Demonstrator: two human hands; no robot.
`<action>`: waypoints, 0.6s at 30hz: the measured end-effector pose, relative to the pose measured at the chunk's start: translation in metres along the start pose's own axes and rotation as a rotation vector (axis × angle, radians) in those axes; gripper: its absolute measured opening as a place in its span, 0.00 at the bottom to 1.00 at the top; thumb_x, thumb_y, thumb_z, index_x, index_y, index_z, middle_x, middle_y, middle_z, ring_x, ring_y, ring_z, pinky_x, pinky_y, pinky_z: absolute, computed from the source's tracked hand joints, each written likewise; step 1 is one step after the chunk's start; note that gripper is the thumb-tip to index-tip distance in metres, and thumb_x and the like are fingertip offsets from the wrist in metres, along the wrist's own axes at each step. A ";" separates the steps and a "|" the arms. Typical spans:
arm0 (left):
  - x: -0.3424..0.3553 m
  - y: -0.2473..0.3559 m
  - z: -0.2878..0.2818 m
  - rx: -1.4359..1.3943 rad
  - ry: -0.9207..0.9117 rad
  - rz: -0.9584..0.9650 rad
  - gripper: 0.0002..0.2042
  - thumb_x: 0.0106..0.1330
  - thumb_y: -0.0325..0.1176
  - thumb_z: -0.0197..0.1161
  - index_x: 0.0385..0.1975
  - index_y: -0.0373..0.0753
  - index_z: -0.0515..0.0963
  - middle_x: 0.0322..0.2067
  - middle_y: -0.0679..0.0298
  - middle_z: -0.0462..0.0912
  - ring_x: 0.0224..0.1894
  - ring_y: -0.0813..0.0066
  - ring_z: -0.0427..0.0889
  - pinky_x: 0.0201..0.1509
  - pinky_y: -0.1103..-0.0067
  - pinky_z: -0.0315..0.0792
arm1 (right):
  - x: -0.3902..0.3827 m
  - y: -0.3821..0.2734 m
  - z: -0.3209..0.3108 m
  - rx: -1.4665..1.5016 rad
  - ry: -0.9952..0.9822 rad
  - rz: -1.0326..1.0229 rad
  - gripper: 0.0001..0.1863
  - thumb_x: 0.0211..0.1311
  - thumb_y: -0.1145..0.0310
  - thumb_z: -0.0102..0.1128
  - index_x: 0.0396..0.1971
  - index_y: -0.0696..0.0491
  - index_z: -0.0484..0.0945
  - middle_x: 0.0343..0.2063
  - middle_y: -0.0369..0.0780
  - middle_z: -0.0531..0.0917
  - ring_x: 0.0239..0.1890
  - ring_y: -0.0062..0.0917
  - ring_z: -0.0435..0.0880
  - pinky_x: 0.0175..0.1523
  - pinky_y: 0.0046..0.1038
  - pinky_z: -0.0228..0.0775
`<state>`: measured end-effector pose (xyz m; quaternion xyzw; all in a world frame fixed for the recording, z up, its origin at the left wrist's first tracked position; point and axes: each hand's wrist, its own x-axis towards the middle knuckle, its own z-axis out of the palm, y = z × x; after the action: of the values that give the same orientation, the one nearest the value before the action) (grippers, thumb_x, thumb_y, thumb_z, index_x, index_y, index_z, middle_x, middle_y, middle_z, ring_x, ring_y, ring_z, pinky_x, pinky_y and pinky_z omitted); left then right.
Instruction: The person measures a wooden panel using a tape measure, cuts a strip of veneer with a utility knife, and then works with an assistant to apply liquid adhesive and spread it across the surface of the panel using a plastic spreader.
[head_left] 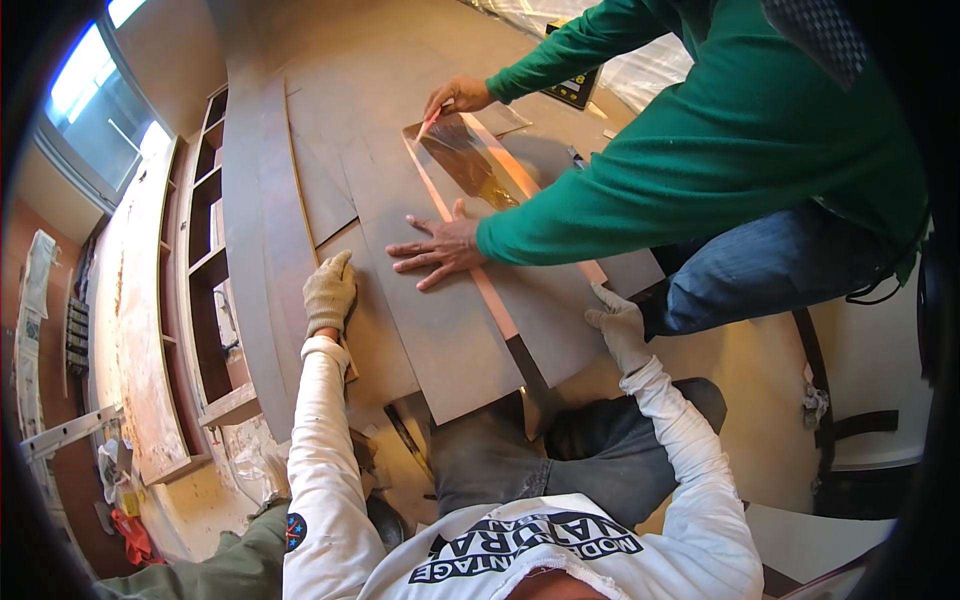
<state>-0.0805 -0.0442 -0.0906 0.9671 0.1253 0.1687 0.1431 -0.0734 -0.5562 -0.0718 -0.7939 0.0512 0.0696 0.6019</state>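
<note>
My left hand (330, 293), in a beige knit glove, lies with fingers stretched out along the yellowish edge of a long grey-brown board. My right hand (618, 328), in a pale glove, has its thumb and fingers at the right edge of a grey-brown panel (455, 375), whose near end is over my lap. Two pinkish-orange strips (497, 312) run lengthwise on it, with a dark glossy film (470, 165) between them at the far end. A co-worker in green sleeves presses one bare hand (440, 247) flat on the panel; the other hand (460, 95) holds a strip's far end.
More long grey boards (255, 200) lie to the left. Beyond them stands a wooden frame with compartments (207, 230), beside a window (95, 110). A dark tool with a yellow display (575, 88) is at the back. Another person's green trouser leg (215, 560) shows lower left.
</note>
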 end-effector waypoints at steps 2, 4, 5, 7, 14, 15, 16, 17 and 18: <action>0.001 -0.004 0.002 0.003 0.021 0.016 0.15 0.73 0.41 0.57 0.55 0.49 0.82 0.49 0.60 0.87 0.49 0.55 0.85 0.54 0.62 0.78 | -0.001 0.013 -0.004 0.041 0.013 -0.016 0.34 0.57 0.81 0.68 0.67 0.64 0.73 0.60 0.45 0.83 0.53 0.22 0.84 0.58 0.20 0.74; 0.001 -0.006 0.008 -0.001 0.019 0.028 0.15 0.73 0.41 0.57 0.56 0.49 0.82 0.48 0.60 0.87 0.49 0.55 0.85 0.54 0.62 0.78 | 0.004 0.028 -0.017 0.010 0.037 -0.032 0.32 0.58 0.78 0.69 0.65 0.64 0.75 0.59 0.45 0.84 0.53 0.24 0.84 0.59 0.22 0.74; 0.000 -0.007 0.010 -0.002 0.010 0.032 0.15 0.73 0.41 0.57 0.56 0.49 0.82 0.48 0.60 0.86 0.49 0.55 0.85 0.54 0.62 0.78 | 0.010 0.035 -0.024 -0.038 0.051 -0.041 0.30 0.59 0.76 0.70 0.63 0.64 0.77 0.58 0.45 0.85 0.54 0.25 0.84 0.59 0.23 0.74; 0.002 -0.007 0.009 0.001 0.011 0.034 0.15 0.73 0.41 0.57 0.56 0.49 0.82 0.49 0.60 0.86 0.49 0.55 0.85 0.54 0.62 0.78 | 0.019 0.038 -0.034 -0.191 0.051 -0.085 0.29 0.61 0.71 0.72 0.62 0.62 0.78 0.57 0.44 0.85 0.56 0.28 0.83 0.63 0.27 0.73; 0.000 -0.003 0.007 0.005 0.011 0.043 0.16 0.73 0.41 0.56 0.55 0.48 0.82 0.49 0.60 0.86 0.49 0.54 0.85 0.53 0.61 0.78 | 0.033 0.074 -0.059 -0.817 0.185 -0.586 0.33 0.72 0.60 0.63 0.72 0.53 0.65 0.69 0.43 0.71 0.73 0.36 0.67 0.79 0.37 0.53; 0.001 -0.005 0.006 0.009 0.011 0.045 0.16 0.73 0.41 0.56 0.55 0.48 0.82 0.49 0.59 0.86 0.49 0.54 0.85 0.53 0.61 0.78 | 0.033 0.077 -0.057 -0.805 0.182 -0.594 0.33 0.73 0.60 0.62 0.73 0.53 0.64 0.70 0.43 0.70 0.73 0.36 0.66 0.79 0.37 0.52; 0.001 -0.006 0.005 0.013 0.011 0.046 0.16 0.73 0.41 0.56 0.55 0.48 0.82 0.48 0.59 0.86 0.49 0.54 0.85 0.53 0.61 0.78 | 0.034 0.079 -0.056 -0.795 0.176 -0.596 0.33 0.74 0.60 0.61 0.74 0.53 0.63 0.71 0.44 0.69 0.74 0.36 0.65 0.80 0.37 0.51; 0.000 -0.008 0.004 0.019 0.011 0.042 0.16 0.73 0.41 0.56 0.55 0.48 0.82 0.48 0.59 0.86 0.49 0.54 0.85 0.53 0.61 0.78 | 0.034 0.082 -0.054 -0.796 0.171 -0.610 0.33 0.75 0.60 0.59 0.74 0.52 0.61 0.72 0.44 0.68 0.74 0.36 0.64 0.81 0.37 0.49; 0.000 -0.008 0.003 0.025 0.013 0.041 0.16 0.72 0.40 0.56 0.55 0.47 0.82 0.48 0.59 0.86 0.48 0.54 0.85 0.52 0.62 0.78 | 0.036 0.086 -0.053 -0.804 0.170 -0.629 0.33 0.76 0.60 0.58 0.75 0.52 0.60 0.72 0.44 0.67 0.75 0.36 0.63 0.81 0.38 0.48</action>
<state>-0.0807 -0.0370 -0.0958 0.9701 0.1087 0.1760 0.1266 -0.0494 -0.6305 -0.1457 -0.9423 -0.1721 -0.1654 0.2347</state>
